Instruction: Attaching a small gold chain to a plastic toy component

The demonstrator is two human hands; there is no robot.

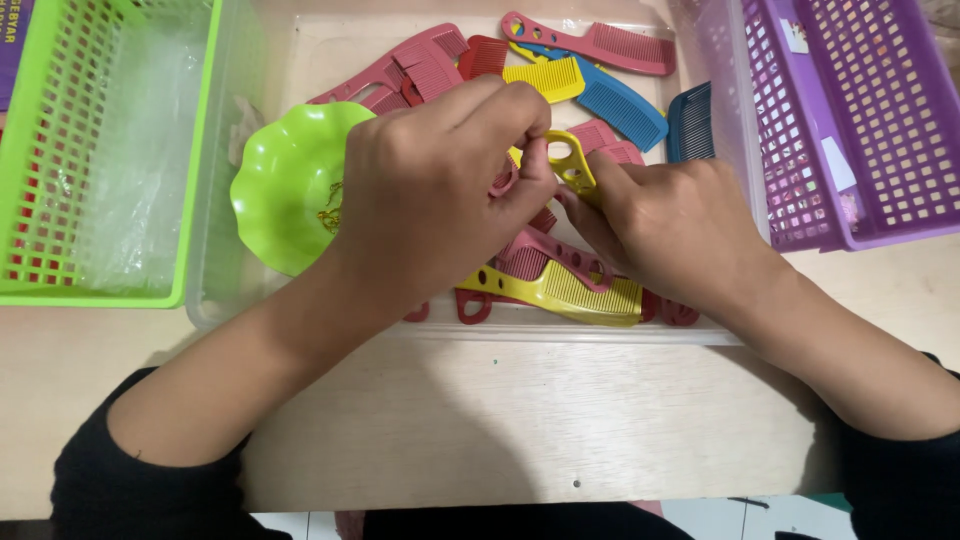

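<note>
We have both hands over the clear plastic tray [600,335], meeting at a small yellow comb [572,165] with holes in its handle. Our left hand [440,190] pinches its upper end between thumb and forefinger, and a bit of red comb [503,180] peeks from under those fingers; our right hand [670,225] steadies the lower end with its fingertips, so the comb stands lifted above the heap rather than lying in it. It seems held this way to pull it free of its neighbours (though we cannot see whether they are stuck together). Counting what shows in the tray: one green scalloped bowl [285,185], three yellow combs in all, two blue combs [620,105], and at least six red or pink ones, some hidden under our hands. One green basket [60,150] stands at the left, one purple basket [850,110] at the right, flanking the tray within easy reach.
</note>
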